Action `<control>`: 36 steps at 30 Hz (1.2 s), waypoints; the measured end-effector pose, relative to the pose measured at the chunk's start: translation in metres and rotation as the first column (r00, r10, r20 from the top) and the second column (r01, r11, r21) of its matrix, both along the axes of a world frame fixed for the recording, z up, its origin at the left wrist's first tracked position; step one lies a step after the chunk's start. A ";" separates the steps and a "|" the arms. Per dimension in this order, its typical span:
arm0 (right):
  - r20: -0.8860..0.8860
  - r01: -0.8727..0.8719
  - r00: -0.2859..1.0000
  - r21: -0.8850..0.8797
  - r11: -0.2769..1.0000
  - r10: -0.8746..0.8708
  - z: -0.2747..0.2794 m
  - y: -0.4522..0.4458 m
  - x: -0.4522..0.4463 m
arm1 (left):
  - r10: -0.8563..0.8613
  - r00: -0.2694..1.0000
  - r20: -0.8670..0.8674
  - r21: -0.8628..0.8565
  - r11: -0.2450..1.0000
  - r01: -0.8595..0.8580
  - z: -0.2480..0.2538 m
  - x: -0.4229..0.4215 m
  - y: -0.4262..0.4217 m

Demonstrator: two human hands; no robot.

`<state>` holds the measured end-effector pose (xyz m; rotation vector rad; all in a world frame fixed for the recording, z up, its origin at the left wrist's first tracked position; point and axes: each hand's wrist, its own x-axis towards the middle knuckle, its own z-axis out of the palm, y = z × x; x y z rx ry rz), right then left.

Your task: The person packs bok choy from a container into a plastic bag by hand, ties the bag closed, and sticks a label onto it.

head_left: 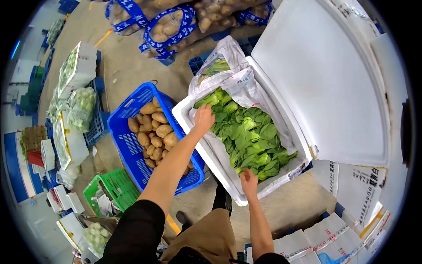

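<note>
Leafy green bok choy [250,136] fills a white foam box [281,103] lined with printed white paper [244,88]. My left hand [204,118] is at the box's left side, fingers curled in against the greens and the liner. Low on the near side, my right hand [249,180] has its fingers pinched together beside the bok choy stems. What either hand grips is too small or hidden to make out. Just left of the box, a blue plastic crate [119,121] holds brown potatoes [163,130], partly covered by my left forearm.
A large white foam lid or panel [325,75] stands against the box's right side. Mesh sacks of potatoes [169,28] with blue bands lie at the back. A green crate [121,187] sits at lower left. White cartons [303,246] stand at lower right. Bagged vegetables [82,105] line the left.
</note>
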<state>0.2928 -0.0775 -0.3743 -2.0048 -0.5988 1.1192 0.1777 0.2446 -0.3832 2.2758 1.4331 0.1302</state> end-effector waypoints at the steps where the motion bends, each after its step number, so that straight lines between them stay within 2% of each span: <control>1: -0.015 0.007 1.000 -0.022 1.000 -0.007 -0.001 -0.006 0.001 | 0.017 0.997 -0.069 -0.006 1.000 -0.017 -0.018 0.008 0.012; 3: -0.039 0.024 0.999 -0.069 0.997 -0.027 0.000 -0.015 0.001 | 0.043 0.979 -0.200 -0.015 0.999 -0.047 -0.048 0.022 0.027; 6: -0.088 0.067 0.994 -0.043 0.997 -0.071 -0.011 -0.019 -0.007 | 0.059 0.933 -0.355 0.199 0.980 0.014 -0.078 0.026 0.032; 7: -0.054 0.028 0.998 -0.024 0.999 -0.030 -0.013 -0.016 -0.009 | 0.066 0.912 -0.406 0.222 0.975 0.028 -0.085 0.027 0.032; 10: -0.055 -0.033 0.998 -0.003 0.999 0.033 0.009 0.023 -0.006 | 0.025 0.948 -0.317 0.205 0.978 0.043 -0.091 0.021 0.041; 13: -0.048 -0.016 0.999 0.077 0.997 0.020 0.012 0.064 -0.006 | -0.004 0.953 -0.304 0.134 0.990 0.047 -0.085 0.007 0.039; 16: -0.046 0.029 0.999 0.159 0.987 -0.021 0.005 0.101 -0.003 | -0.043 0.962 -0.269 0.144 0.986 0.084 -0.078 -0.003 0.033; 19: -0.130 0.080 0.990 0.145 0.986 -0.061 0.002 0.146 0.003 | -0.049 0.988 -0.147 0.182 0.980 0.076 -0.074 -0.012 0.033; 21: -0.273 0.198 0.951 0.182 0.963 -0.144 -0.014 0.174 0.000 | -0.057 0.994 -0.098 0.194 0.978 0.075 -0.062 -0.012 0.030; 22: -0.346 0.257 0.921 0.193 0.947 -0.179 -0.025 0.189 -0.005 | -0.062 0.995 -0.074 0.201 0.977 0.075 -0.050 -0.011 0.027; 24: -0.648 0.420 0.708 0.065 0.905 -0.282 -0.052 0.234 -0.023 | -0.062 0.998 0.004 0.182 0.981 0.060 -0.026 -0.015 0.011; 25: -0.762 0.482 0.560 -0.018 0.876 -0.324 -0.066 0.253 -0.031 | -0.067 0.997 0.047 0.175 0.983 0.058 -0.018 -0.016 0.002; 26: -0.910 0.530 0.329 -0.042 0.847 -0.251 -0.085 0.264 -0.039 | -0.088 0.994 0.060 0.130 0.988 0.080 -0.017 -0.018 -0.005; 28: -0.894 0.570 0.259 -0.165 0.805 -0.366 -0.089 0.276 -0.047 | -0.125 0.988 0.088 0.026 0.992 0.123 -0.014 -0.022 -0.016; 29: -0.886 0.610 0.276 -0.137 0.780 -0.372 -0.091 0.274 -0.048 | -0.102 0.982 0.161 0.000 0.995 0.103 -0.016 -0.023 -0.013; 30: -0.876 0.648 0.296 -0.108 0.754 -0.380 -0.094 0.268 -0.047 | -0.005 0.972 0.234 -0.043 0.999 0.015 -0.015 -0.019 -0.007; 32: -0.868 0.659 0.318 -0.086 0.748 -0.380 -0.062 0.245 -0.022 | 0.204 0.905 0.373 -0.144 0.976 -0.161 -0.021 -0.004 0.014; 33: -0.884 0.692 0.314 -0.037 0.721 -0.346 -0.061 0.228 -0.015 | 0.370 0.849 0.377 -0.343 0.907 -0.243 -0.040 0.005 0.025; 34: -0.901 0.676 0.318 -0.002 0.737 -0.294 -0.062 0.207 -0.004 | 0.527 0.776 0.348 -0.529 0.793 -0.301 -0.061 0.016 0.034; 35: -0.889 0.678 0.345 0.015 0.735 -0.300 -0.055 0.189 0.003 | 0.714 0.637 0.289 -0.707 0.608 -0.361 -0.069 0.033 0.043; 36: -0.871 0.640 0.437 0.127 0.758 -0.223 -0.049 0.170 0.010 | 0.858 0.481 0.182 -0.848 0.385 -0.365 -0.076 0.051 0.050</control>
